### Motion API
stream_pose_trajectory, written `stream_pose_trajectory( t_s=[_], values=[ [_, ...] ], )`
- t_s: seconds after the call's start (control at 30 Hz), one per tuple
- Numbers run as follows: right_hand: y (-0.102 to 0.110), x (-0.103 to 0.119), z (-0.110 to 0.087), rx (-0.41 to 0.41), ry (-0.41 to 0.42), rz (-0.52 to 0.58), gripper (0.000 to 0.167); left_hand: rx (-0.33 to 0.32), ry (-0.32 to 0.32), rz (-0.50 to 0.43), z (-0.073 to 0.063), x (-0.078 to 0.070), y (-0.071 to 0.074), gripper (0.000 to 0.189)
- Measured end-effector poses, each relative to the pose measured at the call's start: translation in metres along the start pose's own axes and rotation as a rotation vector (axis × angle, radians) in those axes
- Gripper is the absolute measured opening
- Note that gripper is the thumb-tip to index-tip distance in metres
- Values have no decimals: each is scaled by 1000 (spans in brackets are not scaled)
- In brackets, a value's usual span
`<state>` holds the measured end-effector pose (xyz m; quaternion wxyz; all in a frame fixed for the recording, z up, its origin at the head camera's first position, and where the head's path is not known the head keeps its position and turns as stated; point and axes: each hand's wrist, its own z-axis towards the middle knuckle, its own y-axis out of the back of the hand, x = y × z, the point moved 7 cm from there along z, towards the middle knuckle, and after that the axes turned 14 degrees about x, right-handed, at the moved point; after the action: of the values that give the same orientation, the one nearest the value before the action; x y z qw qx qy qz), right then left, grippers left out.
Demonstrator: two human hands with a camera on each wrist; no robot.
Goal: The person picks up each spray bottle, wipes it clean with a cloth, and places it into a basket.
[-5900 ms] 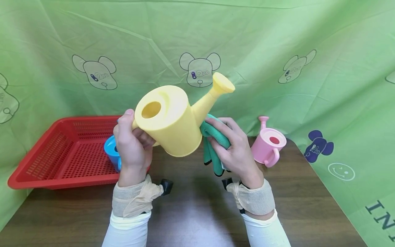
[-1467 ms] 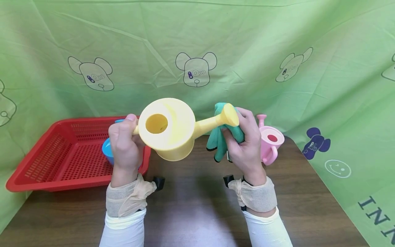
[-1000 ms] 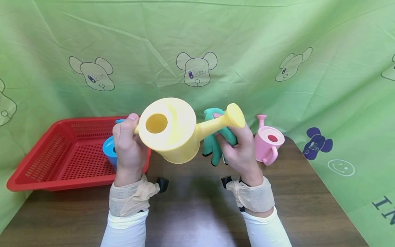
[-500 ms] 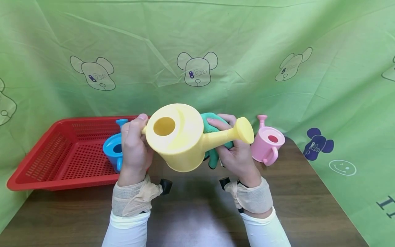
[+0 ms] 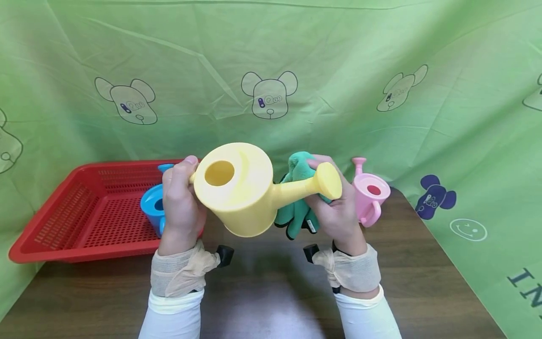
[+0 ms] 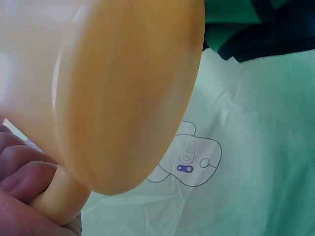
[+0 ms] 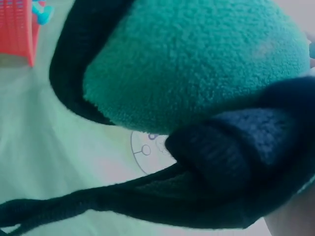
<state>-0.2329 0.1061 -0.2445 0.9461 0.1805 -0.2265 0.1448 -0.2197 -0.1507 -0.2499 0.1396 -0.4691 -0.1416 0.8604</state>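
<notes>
Gripping yellow can (image 5: pixel 245 207) by handle (image 6: pixel 64 196): left hand (image 5: pixel 182 212), fingers curled round it. Can held up above bench (image 5: pixel 262 301), spout (image 5: pixel 296 190) reaching toward right hand (image 5: pixel 338 214). Right fingers bent round green cloth (image 5: pixel 298 214), partly behind spout; whether cloth touches can, cannot tell. Blue can (image 5: pixel 151 202) inside red basket (image 5: pixel 106 248), partly hidden by left hand. Pink can (image 5: pixel 366 202) upright on bench, near right hand. Green curtain (image 5: pixel 203 37) behind.

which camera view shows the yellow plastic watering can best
The head view: it shows the watering can uncropped, filling hole to spout. The left wrist view crops it to body and some handle; the right wrist view shows none.
</notes>
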Motion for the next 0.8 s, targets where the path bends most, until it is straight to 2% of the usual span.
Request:
stream_pose_trajectory(
  t_s=[0.17,0.3,0.43,0.57,0.67,0.8],
  values=[
    [6,0,1,-61,-31,40,34,-45,-18,-40,3,-1,7,44],
    [7,0,2,-81,-27,15,36,-58,-38,-57,5,-2,10,49],
    [1,-1,4,-32,-29,-59,36,-83,-52,-71,5,-1,11,53],
    [-8,-6,5,43,-65,-183,36,-86,-72,-137,5,0,10,53],
    [-15,-9,4,93,-105,-279,42,-59,-96,-206,7,-1,7,51],
    [-22,-11,5,129,-136,-331,45,-30,-121,-283,9,-5,5,45]
  ],
)
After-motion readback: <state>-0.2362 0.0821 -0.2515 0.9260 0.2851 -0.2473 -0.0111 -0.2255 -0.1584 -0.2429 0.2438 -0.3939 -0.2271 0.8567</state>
